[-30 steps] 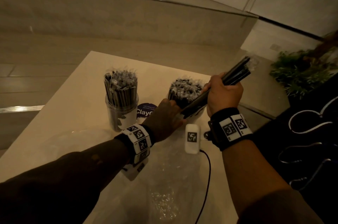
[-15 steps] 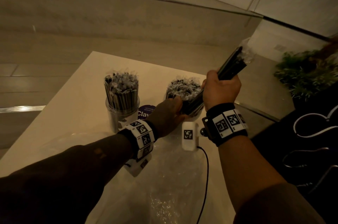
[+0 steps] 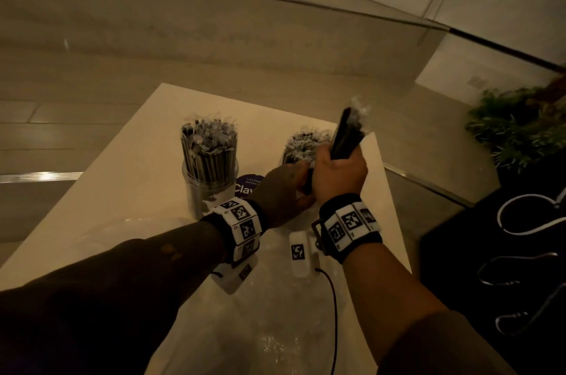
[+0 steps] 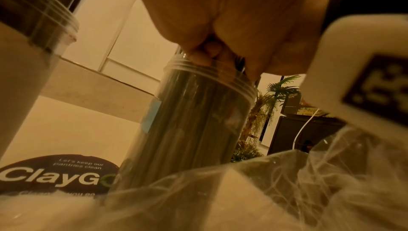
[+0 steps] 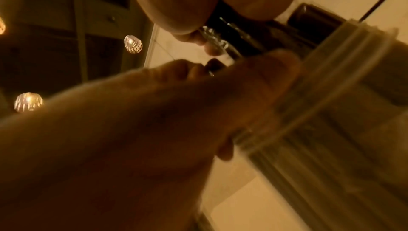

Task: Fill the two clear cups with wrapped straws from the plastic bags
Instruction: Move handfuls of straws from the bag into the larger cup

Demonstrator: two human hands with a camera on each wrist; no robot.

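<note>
Two clear cups stand on the pale table (image 3: 128, 191). The left cup (image 3: 209, 188) (image 4: 33, 43) is packed with upright wrapped dark straws. The right cup (image 4: 198, 112) (image 5: 331, 95) also holds many straws (image 3: 301, 145), and in the head view my hands hide its wall. My right hand (image 3: 340, 172) (image 5: 198, 39) grips a bundle of wrapped straws (image 3: 349, 129) (image 5: 232, 30), nearly upright, with its lower end at the right cup's mouth. My left hand (image 3: 284, 191) (image 4: 203, 57) (image 5: 154, 112) holds that cup's rim, thumb on the wall and fingers curled over the edge beside the bundle.
A crumpled clear plastic bag (image 3: 275, 328) (image 4: 264, 191) lies on the near part of the table. A round purple ClayGo sticker (image 3: 248, 186) (image 4: 57, 173) sits between the cups. A green plant (image 3: 520, 129) stands off to the right, beyond the table's right edge.
My right hand has swung the bundle from a slant to nearly upright and brought it in over the right cup. My left hand has stayed at that cup.
</note>
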